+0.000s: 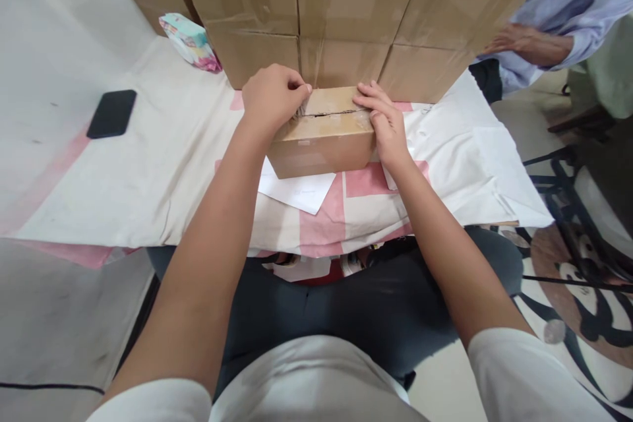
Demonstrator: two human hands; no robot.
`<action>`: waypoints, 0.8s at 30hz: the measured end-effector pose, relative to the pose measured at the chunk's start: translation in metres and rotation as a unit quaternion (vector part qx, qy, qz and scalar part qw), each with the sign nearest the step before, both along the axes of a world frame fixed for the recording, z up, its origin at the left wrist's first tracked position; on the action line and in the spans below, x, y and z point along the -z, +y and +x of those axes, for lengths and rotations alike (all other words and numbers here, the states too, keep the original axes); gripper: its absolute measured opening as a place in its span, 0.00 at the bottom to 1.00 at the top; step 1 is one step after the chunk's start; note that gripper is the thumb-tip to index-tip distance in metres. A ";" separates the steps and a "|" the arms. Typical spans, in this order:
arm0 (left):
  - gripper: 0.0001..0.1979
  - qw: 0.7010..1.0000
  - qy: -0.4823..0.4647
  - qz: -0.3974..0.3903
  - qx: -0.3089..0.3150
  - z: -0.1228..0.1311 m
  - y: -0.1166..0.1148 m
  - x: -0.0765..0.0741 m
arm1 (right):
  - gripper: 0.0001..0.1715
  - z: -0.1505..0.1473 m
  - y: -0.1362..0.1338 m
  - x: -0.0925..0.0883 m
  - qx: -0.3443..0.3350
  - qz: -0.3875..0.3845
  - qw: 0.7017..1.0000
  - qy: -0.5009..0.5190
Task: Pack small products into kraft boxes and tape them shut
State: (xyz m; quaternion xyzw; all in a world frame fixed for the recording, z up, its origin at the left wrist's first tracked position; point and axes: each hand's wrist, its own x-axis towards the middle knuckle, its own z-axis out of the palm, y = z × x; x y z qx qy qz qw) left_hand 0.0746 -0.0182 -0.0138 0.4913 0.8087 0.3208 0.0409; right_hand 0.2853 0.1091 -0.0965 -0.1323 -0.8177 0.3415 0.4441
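Note:
A small brown cardboard box (324, 151) sits on the cloth-covered table, with a rough, partly parted seam along its taped top. My left hand (274, 95) is closed in a pinch at the left end of that seam. A crumpled, see-through bit that looks like packing tape (300, 110) shows by its fingertips. My right hand (386, 120) holds the box's right end, fingers over the top and thumb near the front edge. Under the box's front lies a white sheet of paper (301, 192).
Large stacked cardboard boxes (346, 0) stand right behind the small box. To the left are a black phone (113, 113) and a colourful soft pack (190, 41). Another person's hand (529, 44) is at the stack's right side. The pink-and-white tablecloth (163, 165) hangs over the front edge.

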 end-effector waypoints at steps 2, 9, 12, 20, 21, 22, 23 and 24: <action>0.10 1.000 0.002 -0.006 0.003 0.000 0.000 0.000 | 0.26 0.000 0.000 0.000 0.001 -0.003 1.000 -0.002; 0.07 0.998 -0.043 0.019 0.028 -0.002 0.000 0.002 | 0.26 0.000 -0.001 0.000 -0.002 -0.013 1.000 0.001; 0.07 0.999 -0.042 0.015 0.024 -0.002 0.001 0.003 | 0.27 -0.001 -0.001 -0.001 -0.001 -0.011 1.000 0.001; 0.17 0.976 -0.126 0.177 0.030 -0.032 -0.014 0.023 | 0.24 0.001 -0.001 0.002 0.007 -0.006 1.000 0.016; 0.17 0.970 -0.129 0.207 -0.009 -0.039 -0.026 0.036 | 0.24 0.002 -0.002 0.002 0.011 -0.005 1.000 0.023; 0.16 0.969 -0.128 0.207 -0.034 -0.045 -0.042 0.050 | 0.24 0.002 -0.003 0.003 0.017 -0.002 0.999 0.031; 0.16 0.972 -0.126 0.191 -0.045 -0.050 -0.060 0.067 | 0.24 0.003 -0.004 0.004 0.022 0.001 0.999 0.038; 0.16 0.977 -0.127 0.159 -0.066 -0.053 -0.079 0.084 | 0.25 0.002 -0.005 0.004 0.028 0.003 0.999 0.044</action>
